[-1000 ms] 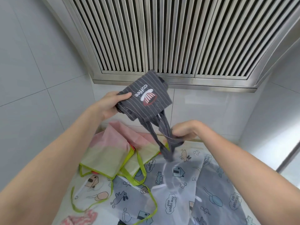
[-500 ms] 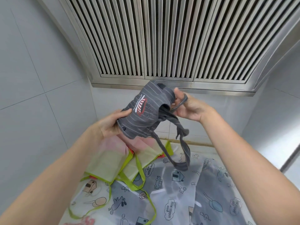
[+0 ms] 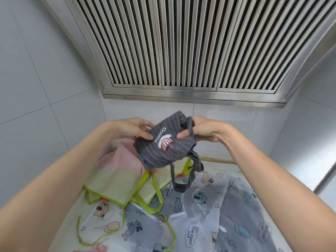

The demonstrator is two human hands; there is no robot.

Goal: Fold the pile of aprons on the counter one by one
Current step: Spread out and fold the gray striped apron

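A folded dark grey striped apron [image 3: 163, 148] with a white "Coffee" print and a red-striped logo is held in the air above the counter. My left hand [image 3: 134, 129] pinches its left edge. My right hand [image 3: 201, 130] grips its right side, with a strap looped over the fingers. Two dark straps [image 3: 183, 177] hang down from the bundle. Below lies a pile of aprons: a translucent white one with cartoon prints [image 3: 209, 211] and a pink and pale green one with lime trim [image 3: 116, 177].
A steel extractor hood [image 3: 181, 51] with slatted vents hangs overhead, close to my hands. Grey tiled walls [image 3: 36, 88] close in at the left, back and right. A lime strap [image 3: 101, 239] trails at the lower left of the pile.
My right hand has come down and wound the straps around the bundle. My left hand has risen, and both hands now hold the apron level between them.
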